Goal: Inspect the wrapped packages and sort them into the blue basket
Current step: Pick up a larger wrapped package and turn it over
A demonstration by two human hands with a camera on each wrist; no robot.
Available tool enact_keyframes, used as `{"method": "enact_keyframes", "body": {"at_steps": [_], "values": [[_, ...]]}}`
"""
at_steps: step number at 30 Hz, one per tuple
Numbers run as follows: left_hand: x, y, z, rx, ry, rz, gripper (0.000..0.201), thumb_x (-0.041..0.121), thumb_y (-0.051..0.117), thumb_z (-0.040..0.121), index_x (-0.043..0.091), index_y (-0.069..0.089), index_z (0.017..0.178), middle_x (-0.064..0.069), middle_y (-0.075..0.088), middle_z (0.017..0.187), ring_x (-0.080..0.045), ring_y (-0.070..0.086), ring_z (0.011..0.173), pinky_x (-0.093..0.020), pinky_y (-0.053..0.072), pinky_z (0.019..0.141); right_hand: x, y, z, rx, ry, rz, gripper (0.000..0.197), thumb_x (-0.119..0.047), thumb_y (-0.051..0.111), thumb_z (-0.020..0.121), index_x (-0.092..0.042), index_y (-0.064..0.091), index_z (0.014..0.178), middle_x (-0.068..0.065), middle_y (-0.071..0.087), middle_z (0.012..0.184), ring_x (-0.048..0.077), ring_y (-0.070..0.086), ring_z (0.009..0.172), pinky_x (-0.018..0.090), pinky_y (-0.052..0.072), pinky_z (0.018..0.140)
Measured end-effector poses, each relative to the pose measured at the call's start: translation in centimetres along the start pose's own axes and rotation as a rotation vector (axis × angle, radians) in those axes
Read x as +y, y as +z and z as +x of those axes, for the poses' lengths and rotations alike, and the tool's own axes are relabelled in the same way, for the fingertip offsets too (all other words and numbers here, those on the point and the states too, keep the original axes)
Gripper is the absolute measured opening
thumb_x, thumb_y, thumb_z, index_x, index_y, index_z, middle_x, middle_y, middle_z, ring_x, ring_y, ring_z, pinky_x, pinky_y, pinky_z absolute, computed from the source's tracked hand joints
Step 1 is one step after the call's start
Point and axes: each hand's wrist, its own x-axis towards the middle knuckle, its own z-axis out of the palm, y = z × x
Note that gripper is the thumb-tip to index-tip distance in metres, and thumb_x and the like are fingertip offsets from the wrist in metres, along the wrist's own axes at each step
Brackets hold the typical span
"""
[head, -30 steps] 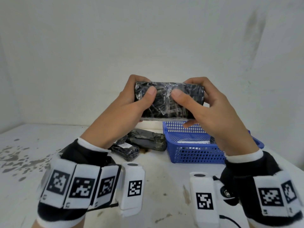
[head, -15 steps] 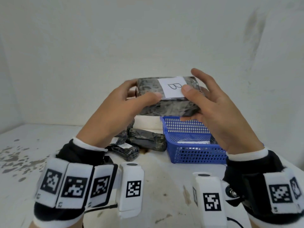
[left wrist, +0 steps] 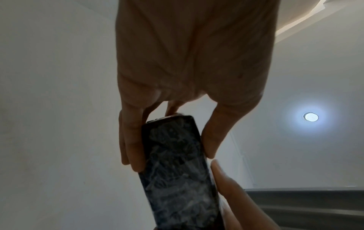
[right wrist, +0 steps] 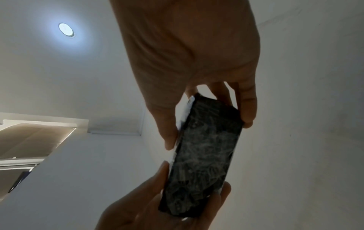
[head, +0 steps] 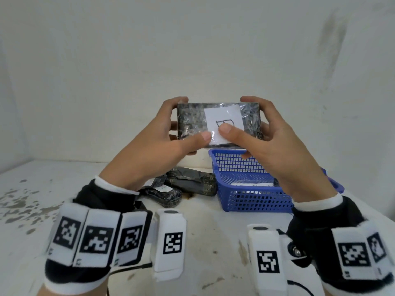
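I have turned the wrapped package (head: 218, 122) over: a second ago its plain black film side faced me, and now the white label (head: 223, 122) faces me, with a handwritten letter that looks like a B, partly covered by my right thumb. I hold the package up in the air above the back corner of the blue basket (head: 252, 199), well off the bench (head: 203, 242). My left hand (head: 154, 146) grips its left end, fingers curled behind and thumb pressed on the front face. My right hand (head: 275, 146) grips the right end the same way, thumb on the label's lower edge. Both wrist views show the fingers clamped along the package's narrow sides.

With the label readable, I judge the inspection of this one nearly done, and the drop into the basket comes next.

The basket is not empty: through its mesh wall I see something with a white label lying on the bottom, though my right wrist hides most of it. Just left of the basket, at least two more black wrapped packages (head: 181, 186) lie on the bench, still to be sorted.
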Motion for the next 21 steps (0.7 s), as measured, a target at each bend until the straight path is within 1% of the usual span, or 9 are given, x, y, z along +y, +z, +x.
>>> {"method": "enact_keyframes", "body": {"at_steps": [4,5,7,9,11,14,17,19,21], "values": [[0.4,0.4,-0.3,0.004,0.012,0.032,0.087,0.048,0.07,0.058,0.037,0.035,0.137,0.001,0.063,0.114,-0.013,0.073,0.085,-0.033,0.057,0.087,-0.1,0.2,-0.1,0.039,0.007,0.015,0.074,-0.068,0.075,0.052,-0.047,0.054,0.12,-0.003,0.075,0.102,0.015,0.074,0.089,0.037,0.06,0.078],[0.4,0.5,-0.3,0.005,0.01,0.03,0.085,0.048,0.069,0.059,0.036,0.035,0.136,0.002,0.064,0.112,-0.012,0.072,0.084,-0.029,0.057,0.085,-0.2,0.2,-0.2,0.047,0.011,0.019,0.071,-0.068,0.074,0.053,-0.046,0.055,0.119,-0.003,0.075,0.101,0.016,0.074,0.087,0.036,0.06,0.074],[0.4,0.7,-0.3,0.018,0.006,0.025,0.073,0.045,0.069,0.07,0.035,0.034,0.133,0.007,0.065,0.106,-0.009,0.072,0.081,-0.018,0.057,0.074,-0.3,0.3,-0.2,0.06,0.019,0.028,0.063,-0.066,0.072,0.061,-0.043,0.058,0.117,-0.002,0.075,0.099,0.017,0.074,0.085,0.035,0.062,0.068],[0.3,0.7,-0.2,0.035,0.003,0.036,0.059,0.039,0.066,0.081,0.034,0.035,0.131,0.011,0.065,0.102,-0.009,0.071,0.079,-0.014,0.055,0.067,-0.4,0.2,-0.1,0.078,0.024,0.04,0.046,-0.057,0.07,0.077,-0.038,0.06,0.118,0.0,0.076,0.096,0.016,0.074,0.082,0.038,0.063,0.066],[0.4,0.8,-0.1,0.038,-0.004,-0.007,0.05,0.037,0.061,0.087,0.032,0.036,0.129,0.011,0.066,0.096,-0.006,0.07,0.077,-0.02,0.057,0.068,-0.5,0.1,-0.1,0.091,0.029,0.066,0.03,-0.046,0.065,0.089,-0.034,0.063,0.117,0.001,0.077,0.093,0.016,0.075,0.081,0.037,0.062,0.063],[0.2,0.7,0.3,0.045,-0.011,-0.085,0.039,0.03,0.054,0.094,0.025,0.038,0.129,0.014,0.063,0.08,-0.004,0.065,0.071,-0.036,0.06,0.078,-0.6,-0.1,-0.1,0.089,0.022,0.107,0.018,-0.04,0.061,0.095,-0.033,0.066,0.111,0.001,0.077,0.088,0.017,0.074,0.082,0.034,0.061,0.061],[0.0,0.7,0.6,0.062,0.005,-0.082,0.031,0.031,0.046,0.099,0.026,0.039,0.129,0.014,0.061,0.089,-0.009,0.065,0.079,-0.046,0.058,0.083,-0.8,-0.2,-0.2,0.054,0.022,0.132,0.022,-0.038,0.058,0.098,-0.032,0.067,0.117,0.001,0.076,0.087,0.016,0.073,0.084,0.035,0.063,0.067],[0.0,0.6,0.7,0.082,0.017,-0.065,0.028,0.03,0.042,0.101,0.027,0.04,0.128,0.014,0.06,0.094,-0.01,0.064,0.081,-0.046,0.058,0.082,-0.8,-0.3,-0.2,0.004,0.017,0.141,0.028,-0.037,0.059,0.096,-0.033,0.064,0.124,0.001,0.077,0.093,0.014,0.074,0.089,0.035,0.063,0.071],[-0.1,0.6,0.7,0.109,0.024,-0.059,0.026,0.032,0.04,0.101,0.028,0.041,0.127,0.015,0.059,0.097,-0.009,0.063,0.084,-0.043,0.058,0.08,-0.8,-0.5,-0.2,-0.042,0.012,0.148,0.04,-0.04,0.063,0.09,-0.036,0.061,0.13,0.005,0.077,0.102,0.015,0.074,0.094,0.034,0.063,0.076]]}}
